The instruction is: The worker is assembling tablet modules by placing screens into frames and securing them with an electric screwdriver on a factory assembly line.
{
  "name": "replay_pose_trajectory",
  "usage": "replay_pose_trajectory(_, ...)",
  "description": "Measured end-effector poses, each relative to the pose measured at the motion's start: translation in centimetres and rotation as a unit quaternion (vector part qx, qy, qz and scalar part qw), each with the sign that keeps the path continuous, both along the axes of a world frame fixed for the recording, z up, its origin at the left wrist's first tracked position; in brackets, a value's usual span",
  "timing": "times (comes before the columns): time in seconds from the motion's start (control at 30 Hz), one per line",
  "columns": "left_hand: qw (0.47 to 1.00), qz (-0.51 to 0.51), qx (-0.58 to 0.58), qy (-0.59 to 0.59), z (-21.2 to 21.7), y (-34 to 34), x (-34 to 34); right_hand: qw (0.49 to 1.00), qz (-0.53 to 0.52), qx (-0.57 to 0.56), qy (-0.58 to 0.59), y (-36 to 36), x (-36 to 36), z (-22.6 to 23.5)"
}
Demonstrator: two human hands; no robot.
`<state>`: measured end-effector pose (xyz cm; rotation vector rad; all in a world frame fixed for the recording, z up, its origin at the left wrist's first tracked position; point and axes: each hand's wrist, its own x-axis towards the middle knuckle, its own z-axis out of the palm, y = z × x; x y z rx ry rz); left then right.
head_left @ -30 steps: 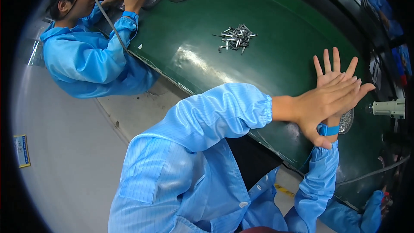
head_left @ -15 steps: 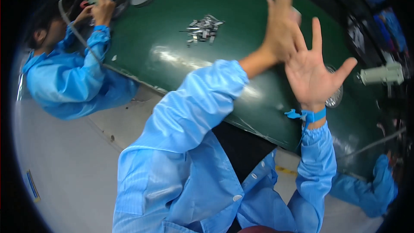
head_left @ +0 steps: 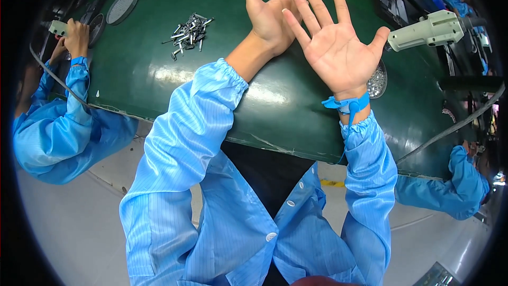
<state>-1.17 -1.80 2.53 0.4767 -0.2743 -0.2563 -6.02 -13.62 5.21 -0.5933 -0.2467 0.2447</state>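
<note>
My left hand [head_left: 274,18] and right hand [head_left: 339,55] are spread open, palms up — whether their fingers touch, I cannot tell. On the green counter [head_left: 301,127], a pile of small metal parts [head_left: 189,32] lies at nine o'clock from my left; from my right, a round dish [head_left: 386,83] sits at four, a pale barrel-shaped tool [head_left: 428,32] between two and three.

left hand [head_left: 272,18]: palm up | right hand [head_left: 341,57]: palm up | small parts [head_left: 189,33]: heaped
</note>
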Motion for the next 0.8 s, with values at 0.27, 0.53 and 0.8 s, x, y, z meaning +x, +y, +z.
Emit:
replay_pose_trajectory(0.27,1.0,-0.007,-0.01,-0.016,-0.4,0.0,0.1,1.0,0.005,0.011,-0.006,-0.1,0.2,-0.5)
replay_pose_trajectory(0.53,1.0,-0.013,-0.027,-0.004,-0.4,0.2,0.1,0.999,-0.02,-0.029,0.004,0.6,-0.1,0.0)
replay_pose_trajectory(0.8,0.999,-0.005,-0.033,-0.018,-1.2,0.1,0.6,0.994,-0.073,-0.086,0.002,0.1,0.9,-1.5)
